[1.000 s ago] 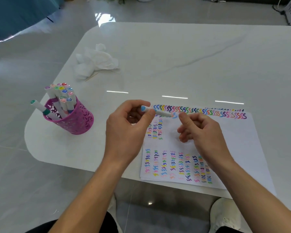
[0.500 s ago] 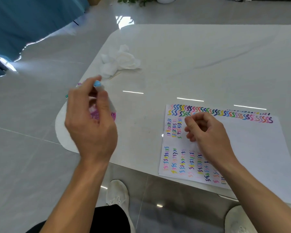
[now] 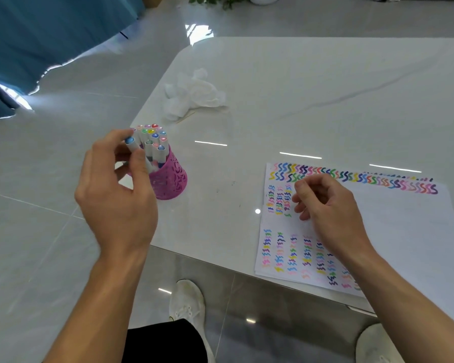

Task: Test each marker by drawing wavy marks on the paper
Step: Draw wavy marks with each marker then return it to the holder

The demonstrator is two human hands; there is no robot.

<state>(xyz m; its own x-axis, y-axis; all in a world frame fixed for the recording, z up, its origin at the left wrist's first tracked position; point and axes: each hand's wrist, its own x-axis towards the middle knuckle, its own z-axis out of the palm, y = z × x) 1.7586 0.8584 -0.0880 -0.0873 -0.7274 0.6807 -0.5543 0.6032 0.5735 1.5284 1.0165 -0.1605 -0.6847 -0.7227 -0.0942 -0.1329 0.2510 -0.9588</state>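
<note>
White marble-look tabletop [image 3: 312,100] over glossy grey floor tiles [image 3: 37,231]. Nearest, below the pink openwork pen cup [image 3: 172,182] in the view: black shorts and a white shoe [image 3: 186,302] on the tiles, with a second white shoe [image 3: 372,344] far to the cup's right.

Left hand [image 3: 116,197] up just in front of the cup, thumb and fingers pinching a blue-capped marker [image 3: 132,144], cap end up, lower end down at the cup's rim. Inside the cup or just outside it: hard to tell. Right hand [image 3: 328,205] well to the right of the cup, fingers loosely curled with nothing seen in them, resting on the sheet of paper [image 3: 404,231]. Hands well apart.

Paper flat at the tabletop's near edge, right of the cup. Short columns of coloured wavy marks [image 3: 364,178] on its left part, a long double row of bigger waves along its far edge, right part blank.

In the cup, a cluster of capped markers [image 3: 152,137] standing upright, caps in many colours. Beyond the cup, crumpled white tissue [image 3: 194,93] on the tabletop. Farther back and left of the cup, blue fabric [image 3: 37,35]; far behind it, green leaves of a potted plant [image 3: 212,0].
</note>
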